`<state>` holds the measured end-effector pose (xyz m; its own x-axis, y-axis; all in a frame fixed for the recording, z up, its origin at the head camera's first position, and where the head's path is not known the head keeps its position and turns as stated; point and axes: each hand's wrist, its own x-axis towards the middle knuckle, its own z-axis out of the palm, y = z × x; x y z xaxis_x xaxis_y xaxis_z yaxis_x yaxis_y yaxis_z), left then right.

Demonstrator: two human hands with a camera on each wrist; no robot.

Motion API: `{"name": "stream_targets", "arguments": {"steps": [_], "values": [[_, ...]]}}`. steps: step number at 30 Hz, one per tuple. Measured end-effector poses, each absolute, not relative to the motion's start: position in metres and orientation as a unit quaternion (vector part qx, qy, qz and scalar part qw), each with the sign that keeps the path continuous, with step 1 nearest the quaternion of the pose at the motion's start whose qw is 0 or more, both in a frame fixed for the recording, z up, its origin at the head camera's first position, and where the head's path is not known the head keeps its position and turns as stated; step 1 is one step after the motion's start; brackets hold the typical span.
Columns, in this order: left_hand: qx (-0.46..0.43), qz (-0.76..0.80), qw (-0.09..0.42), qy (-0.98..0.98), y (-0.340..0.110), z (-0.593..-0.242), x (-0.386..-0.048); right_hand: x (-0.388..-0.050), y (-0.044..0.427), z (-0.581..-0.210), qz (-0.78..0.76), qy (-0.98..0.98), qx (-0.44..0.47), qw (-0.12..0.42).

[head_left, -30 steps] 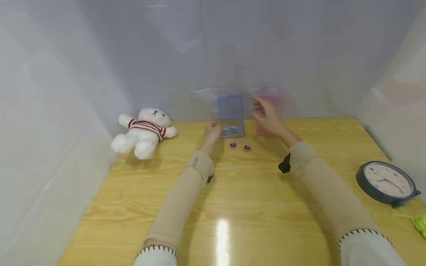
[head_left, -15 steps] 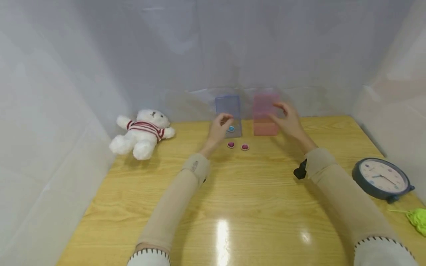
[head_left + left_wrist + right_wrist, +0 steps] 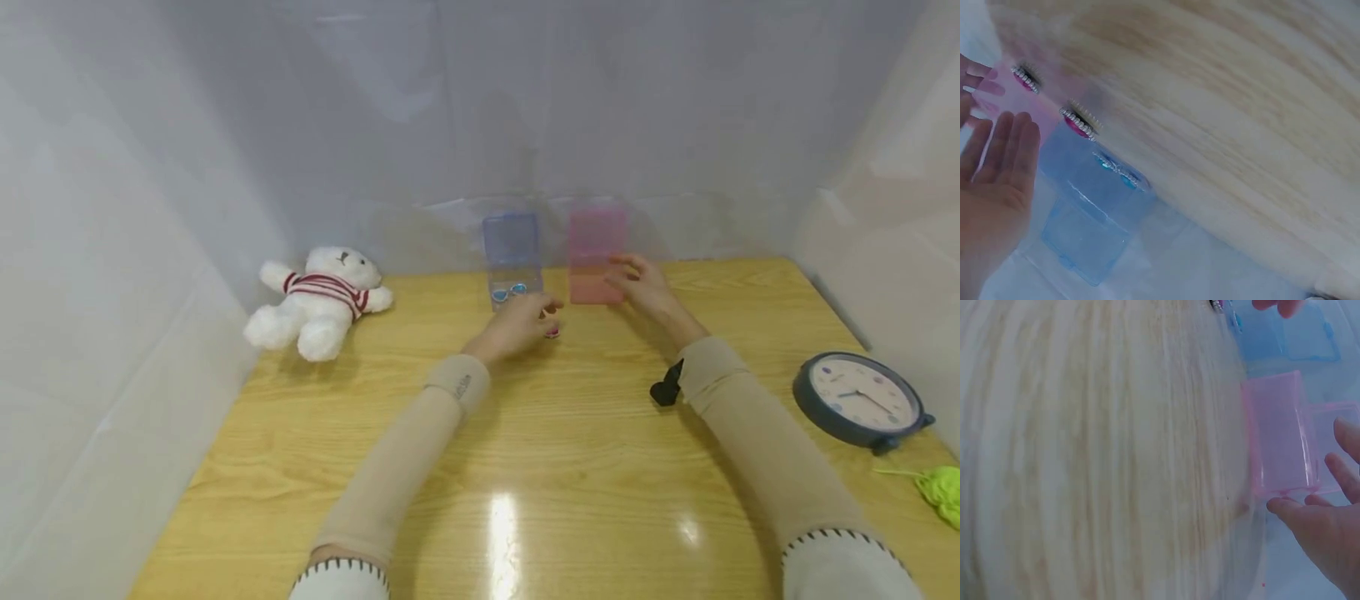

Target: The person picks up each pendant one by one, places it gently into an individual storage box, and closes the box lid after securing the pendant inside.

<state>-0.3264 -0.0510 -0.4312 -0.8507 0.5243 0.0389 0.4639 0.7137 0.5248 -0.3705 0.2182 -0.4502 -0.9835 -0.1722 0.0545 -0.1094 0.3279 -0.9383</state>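
Note:
My left hand (image 3: 521,323) hovers over two dark pink heart-shaped gems with pale beaded rims; one heart gem (image 3: 552,333) shows beneath it in the head view. Both appear in the left wrist view, the nearer heart gem (image 3: 1079,125) beside the blue box. Nothing is held by the left hand, whose fingers are loosely extended. Two blue gems (image 3: 518,288) lie in the clear blue box (image 3: 512,240), lid raised. Beside it stands a clear pink box (image 3: 596,289), lid also raised. At its right side is my right hand (image 3: 1329,534), fingertips touching or very close to it.
A white teddy bear (image 3: 330,292) in a striped top lies at the left. On the right are a round dark-rimmed clock (image 3: 862,396) and a green yarn ball (image 3: 941,493). A pale sheet (image 3: 450,108) rises behind the boxes at the wooden table's (image 3: 570,467) back edge.
From the blue box's left side, my left hand has moved right and nearer, over the heart gems. My right hand has shifted from in front of the pink box to its right side.

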Motion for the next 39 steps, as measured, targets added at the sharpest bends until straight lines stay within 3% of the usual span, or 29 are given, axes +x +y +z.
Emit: {"name": "stream_targets", "arguments": {"steps": [9, 18, 24, 33, 39], "values": [[0.312, 0.125, 0.032, 0.941, -0.046, -0.444, -0.328, -0.354, 0.206, -0.429, -0.57, 0.818, -0.069, 0.04], [0.356, 0.064, 0.06, 0.93, -0.05, -0.443, -0.325, -0.359, 0.207, -0.437, -0.567, 0.818, -0.044, 0.083], [0.388, 0.042, 0.03, 0.92, -0.048, -0.44, -0.326, -0.368, 0.21, -0.455, -0.552, 0.831, -0.047, 0.059], [0.369, 0.019, 0.016, 0.929, -0.043, -0.445, -0.328, -0.368, 0.209, -0.459, -0.556, 0.83, -0.049, 0.01], [0.358, 0.087, 0.013, 0.929, -0.039, -0.436, -0.328, -0.369, 0.207, -0.459, -0.57, 0.821, -0.044, 0.002]]}}
